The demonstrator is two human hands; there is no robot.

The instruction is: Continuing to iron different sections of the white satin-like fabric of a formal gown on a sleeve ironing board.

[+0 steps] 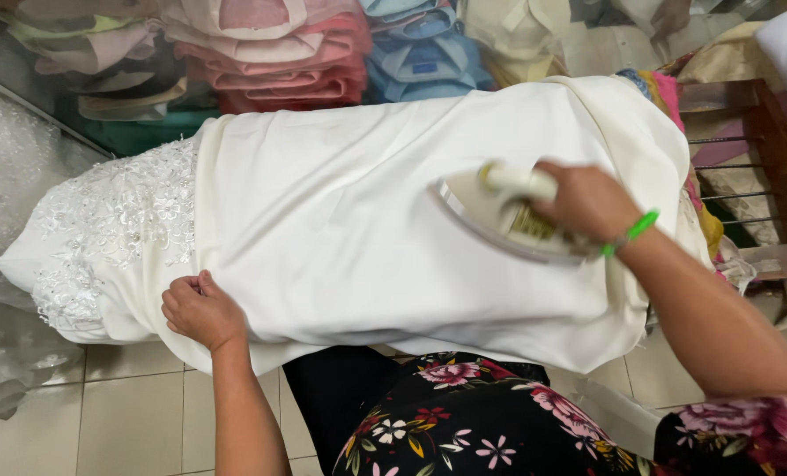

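A cream-white garment (349, 220) lies spread over an ironing board, with a lace and bead section (116, 220) at its left end. My right hand (587, 201) grips the handle of a pale clothes iron (490, 211), which rests flat on the fabric right of centre. A green band circles that wrist. My left hand (201, 310) pinches the near edge of the garment at the lower left, fingers closed on the cloth.
Folded clothes in pink (279, 53), blue (424, 53) and cream are stacked behind the board. Sheer white netting (6, 159) hangs at the left. A wooden rack (755, 150) stands at the right. Beige floor tiles (111, 414) show below.
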